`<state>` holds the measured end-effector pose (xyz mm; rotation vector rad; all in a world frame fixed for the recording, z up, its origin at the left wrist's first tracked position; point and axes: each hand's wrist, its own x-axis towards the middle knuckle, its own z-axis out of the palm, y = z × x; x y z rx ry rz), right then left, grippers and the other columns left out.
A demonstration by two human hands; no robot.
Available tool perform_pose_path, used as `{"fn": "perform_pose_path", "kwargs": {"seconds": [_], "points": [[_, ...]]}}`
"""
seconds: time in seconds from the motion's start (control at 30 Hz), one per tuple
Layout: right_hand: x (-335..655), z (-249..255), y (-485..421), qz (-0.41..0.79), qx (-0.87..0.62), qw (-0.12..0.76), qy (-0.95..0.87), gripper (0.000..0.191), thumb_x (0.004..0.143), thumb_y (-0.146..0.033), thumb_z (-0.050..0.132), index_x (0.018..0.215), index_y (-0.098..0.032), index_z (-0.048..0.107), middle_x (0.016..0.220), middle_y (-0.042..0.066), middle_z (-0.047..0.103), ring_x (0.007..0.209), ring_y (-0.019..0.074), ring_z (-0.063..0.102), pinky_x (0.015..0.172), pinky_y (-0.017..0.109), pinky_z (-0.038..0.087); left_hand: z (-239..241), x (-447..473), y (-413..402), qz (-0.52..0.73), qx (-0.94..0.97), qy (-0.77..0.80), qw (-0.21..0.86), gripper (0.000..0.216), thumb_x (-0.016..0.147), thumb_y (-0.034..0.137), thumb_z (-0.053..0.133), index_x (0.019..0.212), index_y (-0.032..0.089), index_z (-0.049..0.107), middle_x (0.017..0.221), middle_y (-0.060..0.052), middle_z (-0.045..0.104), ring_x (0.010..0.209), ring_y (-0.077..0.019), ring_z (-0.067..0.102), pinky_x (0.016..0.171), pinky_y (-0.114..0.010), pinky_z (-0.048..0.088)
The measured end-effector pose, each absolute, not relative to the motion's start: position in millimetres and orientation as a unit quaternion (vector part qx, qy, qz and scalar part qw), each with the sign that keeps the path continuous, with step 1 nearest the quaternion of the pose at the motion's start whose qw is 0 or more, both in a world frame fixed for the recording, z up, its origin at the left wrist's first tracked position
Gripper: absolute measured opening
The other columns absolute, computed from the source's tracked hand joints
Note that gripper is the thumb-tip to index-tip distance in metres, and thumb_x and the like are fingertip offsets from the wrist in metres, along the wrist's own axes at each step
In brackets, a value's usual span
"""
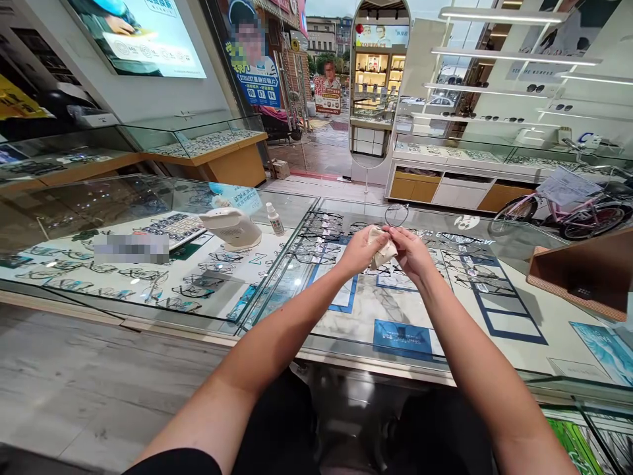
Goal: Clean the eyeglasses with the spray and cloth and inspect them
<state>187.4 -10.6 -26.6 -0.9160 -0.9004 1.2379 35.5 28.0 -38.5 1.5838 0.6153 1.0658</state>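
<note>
Both my hands meet above the glass display counter [277, 310]. My left hand [361, 251] is closed around a small cream cleaning cloth [383, 254]. My right hand [413, 254] pinches a pair of thin dark-framed glasses [396, 214], whose round lens sticks up just above my fingers. The cloth is pressed against the lower part of the glasses between the two hands. Under the glass lie rows of spectacle frames [316, 241].
A small white fan-like device [231, 227] and a little white spray bottle [275, 220] stand on the counter to the left. A wooden box [583, 274] sits at the right edge. A pink bicycle [568, 211] is parked behind. More showcases and shelves line the walls.
</note>
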Motion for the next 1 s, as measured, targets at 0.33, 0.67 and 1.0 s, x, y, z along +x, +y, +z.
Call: {"fn": "perform_pose_path", "kwargs": {"seconds": [0.33,0.67,1.0], "points": [[192.6,-27.0,-8.1,0.515,-0.407,0.640,-0.399,0.050,0.055,-0.058,0.099,0.085,-0.023,0.080,0.084,0.004,0.078,0.072,0.0172,0.064,0.067,0.032,0.052,-34.6,36.9,26.4,0.441,0.650,0.218,0.579,0.067,0.081,0.081,0.073,0.096,0.017,0.057,0.085,0.001,0.059,0.077,-0.0127,0.052,0.074,-0.026,0.043],[195.3,-32.3,-4.5,0.546,-0.396,0.639,-0.370,0.051,0.054,-0.054,0.102,0.088,-0.022,0.081,0.088,0.003,0.080,0.068,0.0152,0.064,0.061,0.030,0.050,-39.7,35.1,29.4,0.408,0.650,0.214,0.605,0.066,0.072,0.062,0.089,0.110,0.016,0.059,0.097,-0.003,0.068,0.086,-0.0163,0.062,0.082,-0.028,0.048],[188.3,-29.1,-8.0,0.550,-0.376,0.643,-0.379,0.047,0.051,-0.051,0.105,0.081,-0.023,0.082,0.086,0.001,0.081,0.071,0.0129,0.066,0.065,0.025,0.053,-39.6,39.9,31.0,0.464,0.599,0.224,0.612,0.066,0.075,0.073,0.083,0.100,0.015,0.063,0.083,0.000,0.064,0.075,-0.0129,0.056,0.073,-0.026,0.045]]}}
